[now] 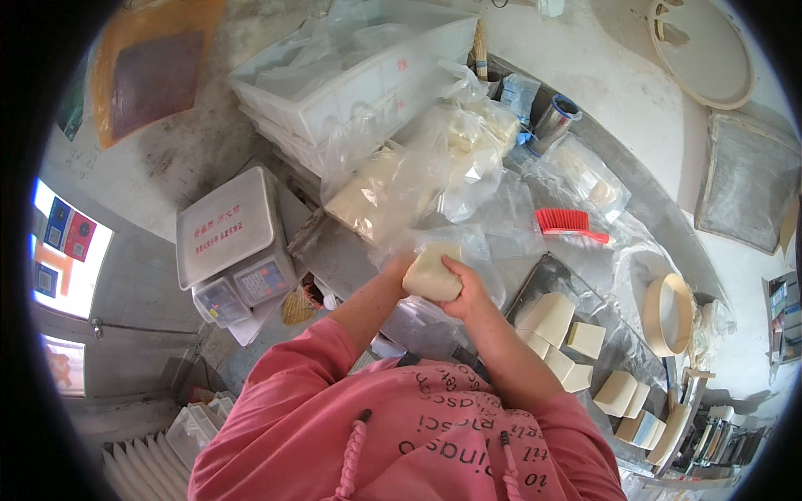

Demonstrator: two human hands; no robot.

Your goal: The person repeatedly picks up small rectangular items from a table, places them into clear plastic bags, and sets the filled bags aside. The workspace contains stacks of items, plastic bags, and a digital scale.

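In front of my chest, both hands grip a thick cream-coloured block [432,278], which looks like a stack of dough wrappers. My left hand [400,274] presses its left side, with most of the fingers hidden. On the right side, my right hand [467,291] has its thumb over the upper edge. A clear plastic bag [492,282] lies behind and around the hands; whether the block is partly inside it, I cannot tell. Beyond the hands are filled clear bags [363,203] of similar cream-coloured stuff.
Several cream blocks [587,340] stand right on a dark board [532,278]. Beyond are a red brush [562,220], a round sieve frame [655,316] and a metal canister [554,122]. A weighing scale [229,219] sits left, below stacked white plastic crates [304,122].
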